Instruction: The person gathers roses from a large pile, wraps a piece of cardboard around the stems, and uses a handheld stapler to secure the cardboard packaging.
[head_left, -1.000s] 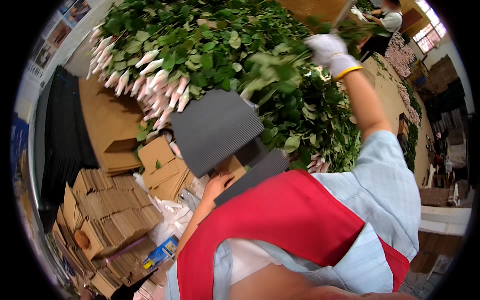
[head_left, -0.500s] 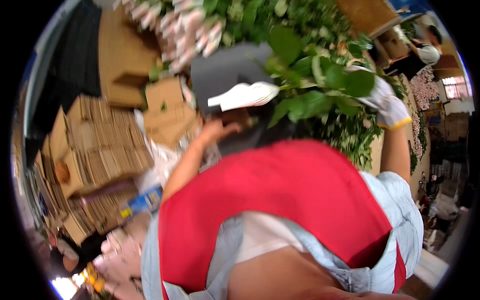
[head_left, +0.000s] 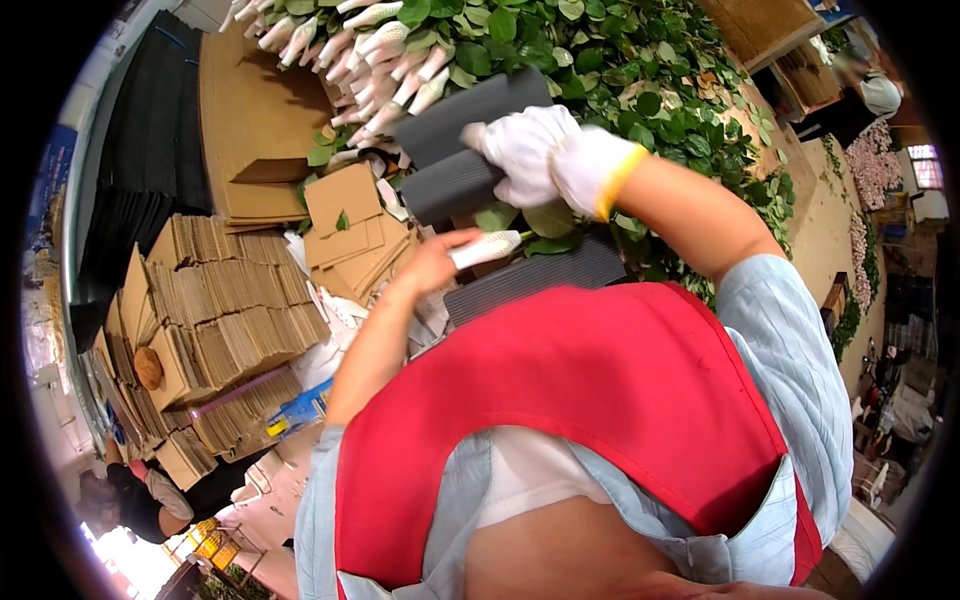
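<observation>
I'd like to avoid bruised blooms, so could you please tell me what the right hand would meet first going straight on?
The right hand would probably meet the dark grey sheet first; depth is unclear, so they may be touching now.

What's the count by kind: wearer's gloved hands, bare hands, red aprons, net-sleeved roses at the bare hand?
Gloved right hand: 1
Bare left hand: 1
Red apron: 1
Net-sleeved rose at the bare left hand: 1
Total: 4
The piled net-sleeved roses are too packed to count, so left out.
</observation>
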